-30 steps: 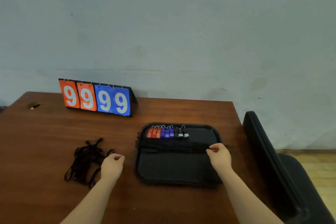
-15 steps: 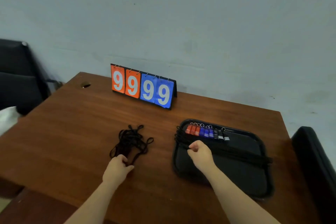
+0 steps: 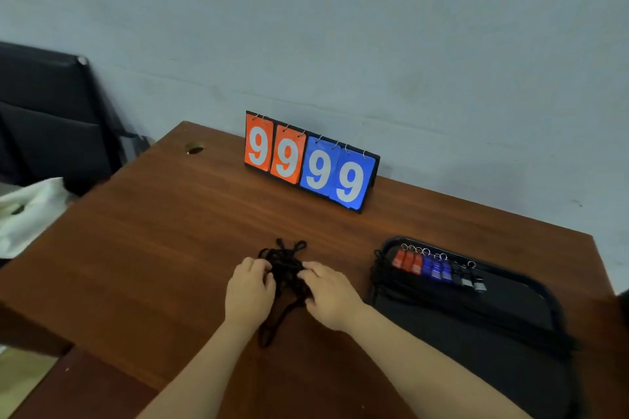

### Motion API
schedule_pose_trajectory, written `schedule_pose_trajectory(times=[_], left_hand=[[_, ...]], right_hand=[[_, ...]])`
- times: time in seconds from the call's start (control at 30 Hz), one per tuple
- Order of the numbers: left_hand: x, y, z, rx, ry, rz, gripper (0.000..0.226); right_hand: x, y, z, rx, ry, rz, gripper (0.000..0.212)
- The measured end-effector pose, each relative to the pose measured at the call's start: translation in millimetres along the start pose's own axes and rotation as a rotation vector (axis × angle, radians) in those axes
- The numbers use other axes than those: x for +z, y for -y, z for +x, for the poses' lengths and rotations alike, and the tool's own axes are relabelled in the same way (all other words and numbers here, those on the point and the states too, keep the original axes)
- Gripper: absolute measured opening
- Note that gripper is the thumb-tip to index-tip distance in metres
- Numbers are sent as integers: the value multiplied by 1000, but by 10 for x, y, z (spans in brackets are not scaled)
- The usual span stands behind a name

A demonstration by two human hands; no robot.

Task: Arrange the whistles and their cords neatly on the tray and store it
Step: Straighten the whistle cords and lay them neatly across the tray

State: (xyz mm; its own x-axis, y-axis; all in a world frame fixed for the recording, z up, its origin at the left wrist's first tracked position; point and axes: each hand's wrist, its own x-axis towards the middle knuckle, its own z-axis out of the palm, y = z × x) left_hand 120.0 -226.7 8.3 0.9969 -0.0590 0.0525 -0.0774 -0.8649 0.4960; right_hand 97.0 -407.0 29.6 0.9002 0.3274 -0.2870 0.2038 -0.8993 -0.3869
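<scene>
At the far left a black chair (image 3: pixel 51 112) stands off the table's corner, with a white plastic bag (image 3: pixel 30 211) lying in front of it. The brown wooden table (image 3: pixel 153 231) fills the middle of the view and has a small round hole (image 3: pixel 194 148) near its far left corner. A flip scoreboard (image 3: pixel 309 161) stands upright near the table's far edge by the wall, showing two orange nines and two blue nines. Nearer the person, a tangle of cords (image 3: pixel 284 269), black and looped, lies on the bare wood between both hands. The left hand (image 3: pixel 250 292) rests at the tangle's left side, fingers curled and pinching into the strands. The right hand (image 3: pixel 328 296) meets it from the other side, its fingertips (image 3: pixel 308 269) bent and gripping the same tangle. Just beside the right hand sits a black tray (image 3: pixel 493 367), flat on the table. A row of whistles (image 3: pixel 437 267) lies along the tray's far edge, red, then blue, then dark, each with a small metal ring. A bundle of cords (image 3: pixel 381 279) hangs over the tray's left rim and runs across the tray below the whistles.
</scene>
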Motion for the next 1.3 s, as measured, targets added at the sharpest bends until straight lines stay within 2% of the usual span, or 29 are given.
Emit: schedule_pose_trajectory(times=[0.07,0.17,0.3,0.37,0.53,0.63,0.7,0.8,0.9,0.97,1.03,1.1,1.2,1.3], left_hand=[[36,-90,182,58,61,84,32],[98,-219,407,115,273,240,57],[241,-256,554,121,518,360,63],[270,-228,564,109,521,367,59],[248,-223,589,172,373,353,46],[239,-271,544,253,418,422,48],[251,-289,510,228,430,420,47],[231,-300,499,146,271,168,39],[59,-425,510,54,-5,-310,23],[-172,-604,527,-125,-68,-586,15],[-380,-779,549,-209,-104,-691,14],[-568,-955,540,-185,-130,-790,12],[-821,-1226,469,-122,-132,-987,9],[-982,-1436,423,-48,-41,-1092,7]], right_hand=[[64,33,65,-32,107,-55,61],[153,53,60,-47,173,-88,67],[182,45,38,-41,231,-94,72],[163,29,38,-43,259,-73,71],[149,8,-20,-43,269,-44,68],[149,21,-64,-36,284,-46,69],[135,29,-103,-27,298,-41,69],[89,24,-179,-3,276,0,68],[40,-44,-252,66,250,82,66],[31,-103,-311,103,241,103,66],[-2,-130,-373,124,196,144,61],[-141,-93,-410,158,67,280,50],[-601,64,-397,184,-284,514,30],[-1162,259,-403,87,-577,692,28]])
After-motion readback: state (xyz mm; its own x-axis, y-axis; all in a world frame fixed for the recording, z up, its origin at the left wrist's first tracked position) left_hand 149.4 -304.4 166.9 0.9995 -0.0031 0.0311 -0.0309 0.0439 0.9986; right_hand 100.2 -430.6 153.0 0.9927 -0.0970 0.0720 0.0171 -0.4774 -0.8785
